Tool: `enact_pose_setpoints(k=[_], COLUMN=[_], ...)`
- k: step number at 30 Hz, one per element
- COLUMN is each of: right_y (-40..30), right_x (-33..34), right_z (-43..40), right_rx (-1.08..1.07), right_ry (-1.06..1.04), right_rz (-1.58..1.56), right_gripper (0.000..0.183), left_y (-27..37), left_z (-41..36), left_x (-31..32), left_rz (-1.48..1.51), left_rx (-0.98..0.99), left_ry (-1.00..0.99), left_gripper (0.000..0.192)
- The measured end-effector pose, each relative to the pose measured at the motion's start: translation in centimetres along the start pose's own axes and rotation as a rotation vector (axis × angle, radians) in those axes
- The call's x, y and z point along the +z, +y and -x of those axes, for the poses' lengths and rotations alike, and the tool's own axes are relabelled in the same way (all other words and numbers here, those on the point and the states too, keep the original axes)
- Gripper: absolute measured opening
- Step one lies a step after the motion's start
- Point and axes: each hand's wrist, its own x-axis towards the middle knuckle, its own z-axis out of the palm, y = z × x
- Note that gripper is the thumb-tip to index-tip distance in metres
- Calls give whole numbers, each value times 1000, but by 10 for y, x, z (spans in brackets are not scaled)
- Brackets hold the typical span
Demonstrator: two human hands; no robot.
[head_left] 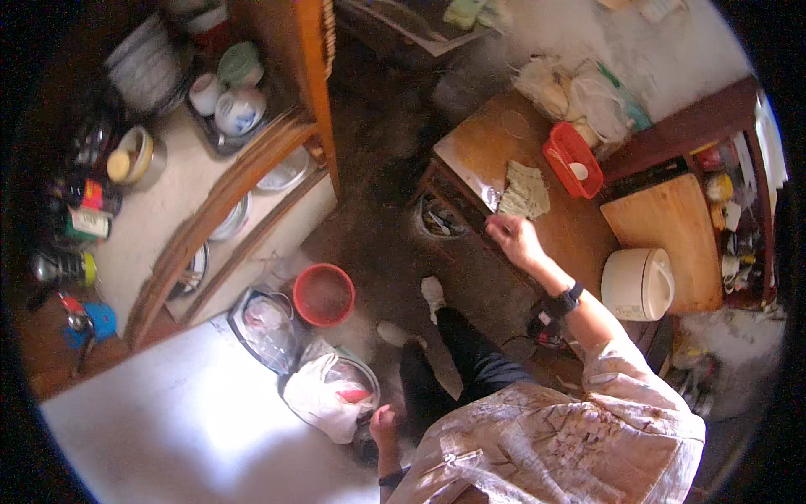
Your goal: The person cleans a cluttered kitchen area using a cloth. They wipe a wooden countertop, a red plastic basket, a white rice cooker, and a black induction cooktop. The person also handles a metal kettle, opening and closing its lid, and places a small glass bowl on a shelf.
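Observation:
My right hand point(517, 242), with a dark watch on its wrist, is over the front edge of a wooden table point(567, 220). Its fingers are curled in, and I see nothing between them. Just beyond the fingertips a crumpled pale greenish cloth point(526, 189) lies on the table; whether they touch is unclear. Low at my side is my left hand point(383, 423), wearing a dark wristband. It is beside a bin point(373, 373) with a white plastic bag point(321, 397) over it. The left fingers look bent, but their grip is hard to make out.
A red basket point(573, 160), a cream lidded pot point(636, 283) and a wooden board point(667, 233) rest on the table. A red bucket point(324, 295) stands on the floor near my feet. Leftward are a shelf unit point(182, 170) with dishes and jars and a white surface point(189, 422).

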Motion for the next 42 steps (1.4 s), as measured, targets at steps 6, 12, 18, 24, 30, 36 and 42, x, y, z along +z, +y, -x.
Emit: enact_pose_setpoints(k=[6, 12, 18, 24, 30, 36, 42], right_y=[107, 103, 74, 92, 93, 91, 99], right_x=[-11, 27, 26, -4, -26, -17, -5], right_z=[-48, -73, -108, -52, -22, -46, -85], right_rx=[117, 279, 54, 31, 286, 299, 208], right_ry=[415, 399, 315, 226, 261, 301, 344], right_rz=[398, 472, 470, 345, 360, 307, 291], right_gripper=[61, 60, 59, 60, 64, 63, 48], left_y=[74, 92, 242, 492, 618, 646, 645], left_z=[-24, -42, -87, -151, -182, -212, -246], left_x=[-1, 12, 93, 252, 420, 489, 445], left_rz=[206, 8, -159, -555, -1050, -1283, -885], left_rx=[-95, -238, 228, 865, 1216, 1405, 1151], left_ry=[-290, -446, -402, -425, -444, -536, -697], left_gripper=[28, 30, 24, 26, 68, 78, 75])
